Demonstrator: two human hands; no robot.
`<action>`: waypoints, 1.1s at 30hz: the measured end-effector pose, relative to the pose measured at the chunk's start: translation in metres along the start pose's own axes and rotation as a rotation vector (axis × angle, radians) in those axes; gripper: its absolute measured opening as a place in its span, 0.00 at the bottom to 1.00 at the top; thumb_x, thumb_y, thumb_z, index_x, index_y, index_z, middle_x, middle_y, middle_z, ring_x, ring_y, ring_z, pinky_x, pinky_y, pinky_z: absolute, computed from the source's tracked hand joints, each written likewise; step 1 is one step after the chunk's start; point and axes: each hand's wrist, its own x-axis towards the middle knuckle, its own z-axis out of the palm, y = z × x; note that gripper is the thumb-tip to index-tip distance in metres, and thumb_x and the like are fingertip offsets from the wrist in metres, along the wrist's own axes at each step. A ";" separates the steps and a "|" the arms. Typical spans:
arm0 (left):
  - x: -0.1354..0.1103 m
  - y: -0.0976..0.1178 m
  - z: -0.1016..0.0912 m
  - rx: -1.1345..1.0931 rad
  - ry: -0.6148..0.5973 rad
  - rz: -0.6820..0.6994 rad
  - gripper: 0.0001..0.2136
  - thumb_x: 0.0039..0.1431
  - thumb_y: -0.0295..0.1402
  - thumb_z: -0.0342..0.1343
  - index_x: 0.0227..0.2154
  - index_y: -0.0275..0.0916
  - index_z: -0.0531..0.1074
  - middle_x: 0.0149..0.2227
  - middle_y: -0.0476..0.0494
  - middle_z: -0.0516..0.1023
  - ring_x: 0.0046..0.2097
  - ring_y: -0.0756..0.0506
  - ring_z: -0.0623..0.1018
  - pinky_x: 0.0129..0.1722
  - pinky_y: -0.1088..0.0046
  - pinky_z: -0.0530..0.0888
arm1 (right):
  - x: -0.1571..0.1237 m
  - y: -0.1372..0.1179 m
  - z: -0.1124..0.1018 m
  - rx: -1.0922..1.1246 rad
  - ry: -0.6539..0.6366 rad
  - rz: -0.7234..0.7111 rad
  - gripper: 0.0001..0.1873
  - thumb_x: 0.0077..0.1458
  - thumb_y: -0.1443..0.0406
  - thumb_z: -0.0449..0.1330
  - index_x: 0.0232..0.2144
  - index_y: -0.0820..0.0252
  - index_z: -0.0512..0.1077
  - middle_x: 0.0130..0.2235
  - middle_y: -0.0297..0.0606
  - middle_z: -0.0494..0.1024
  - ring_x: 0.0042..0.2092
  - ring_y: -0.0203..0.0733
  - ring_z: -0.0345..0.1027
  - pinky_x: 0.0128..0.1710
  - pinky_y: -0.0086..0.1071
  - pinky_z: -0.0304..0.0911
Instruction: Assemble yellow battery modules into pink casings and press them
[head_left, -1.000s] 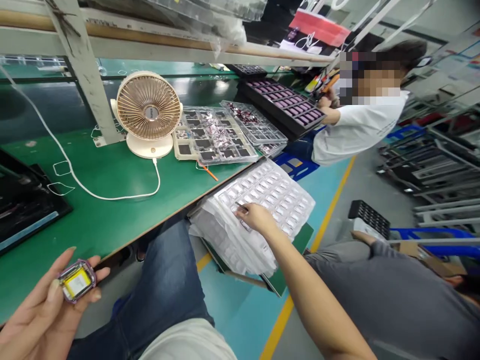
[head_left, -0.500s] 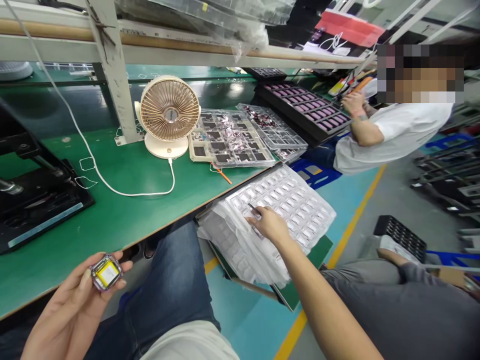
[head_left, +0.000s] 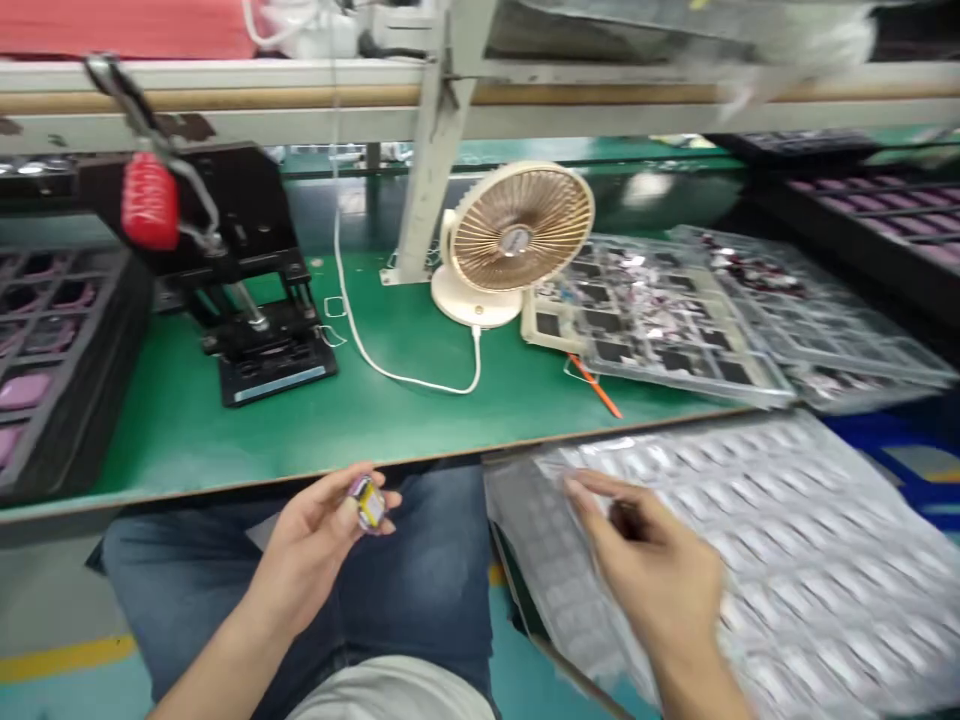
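Note:
My left hand is over my lap, just in front of the green bench edge, and its fingertips pinch a small purple case with a yellow part inside. My right hand hovers over a stack of clear blister trays to my right. Its fingers are curled and something dark shows between them, but motion blur hides what it is.
On the green bench stand a black hand press with a red handle, a beige desk fan with a white cable, clear parts trays and an orange tool. A black tray with purple cases sits at the far left.
The view has swung left, so the press and the left tray now show and the co-workers are out of sight. My left hand rose toward the bench edge; my right hand lifted off the blister tray.

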 end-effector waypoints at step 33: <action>-0.019 0.017 -0.048 0.156 -0.015 0.360 0.17 0.59 0.33 0.73 0.52 0.47 0.85 0.60 0.35 0.82 0.63 0.35 0.79 0.64 0.57 0.75 | -0.043 -0.151 0.115 0.831 -0.620 -0.491 0.22 0.60 0.68 0.74 0.54 0.41 0.83 0.50 0.40 0.83 0.44 0.46 0.81 0.42 0.37 0.79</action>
